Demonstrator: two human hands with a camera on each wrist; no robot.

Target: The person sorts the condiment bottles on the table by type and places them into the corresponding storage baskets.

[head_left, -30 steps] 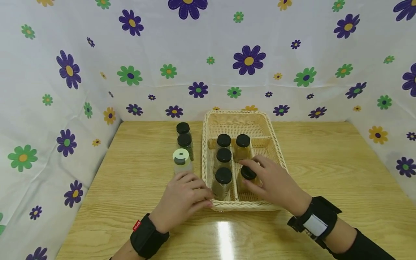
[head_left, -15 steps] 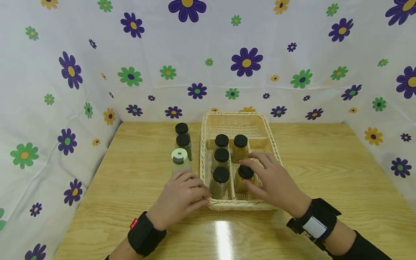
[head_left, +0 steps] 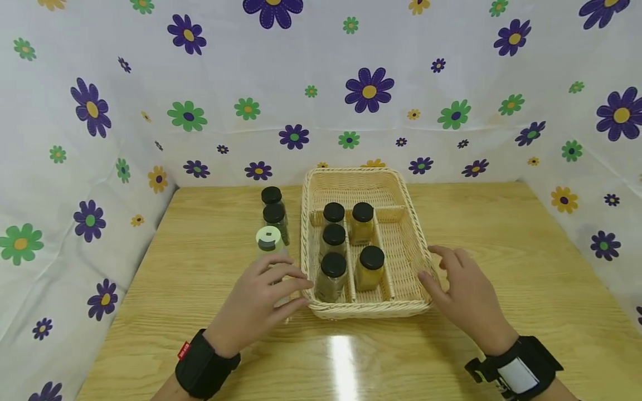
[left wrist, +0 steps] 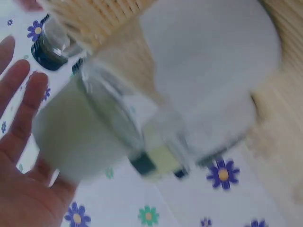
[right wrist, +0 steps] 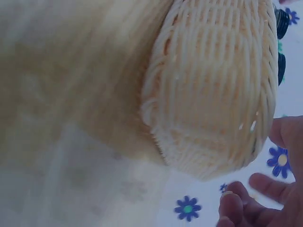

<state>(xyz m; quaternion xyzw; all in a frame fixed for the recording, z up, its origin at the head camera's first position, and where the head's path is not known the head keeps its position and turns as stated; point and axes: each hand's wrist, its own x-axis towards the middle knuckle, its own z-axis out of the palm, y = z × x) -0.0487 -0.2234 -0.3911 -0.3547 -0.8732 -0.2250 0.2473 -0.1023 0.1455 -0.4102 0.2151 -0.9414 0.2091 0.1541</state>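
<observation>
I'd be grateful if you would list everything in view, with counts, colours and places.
Basket: one, cream, on the table
Left-row jars: three, black-lidded, basket's front left compartment
Yellow jars: two, yellow with black lids, basket's front middle compartment
Outer jars: two, black-lidded, left of the basket
Pale-lidded jar: one, perhaps a second in the left wrist view, pale green lid, nearer than the outer jars
Table: one, light wood, under the basket
Flowered cloth: at least one, white with coloured flowers, around the table
Wristbands: two, black, on the wrists
Left hand: one, bare, left of the basket
Right hand: one, bare, by the basket's right side
</observation>
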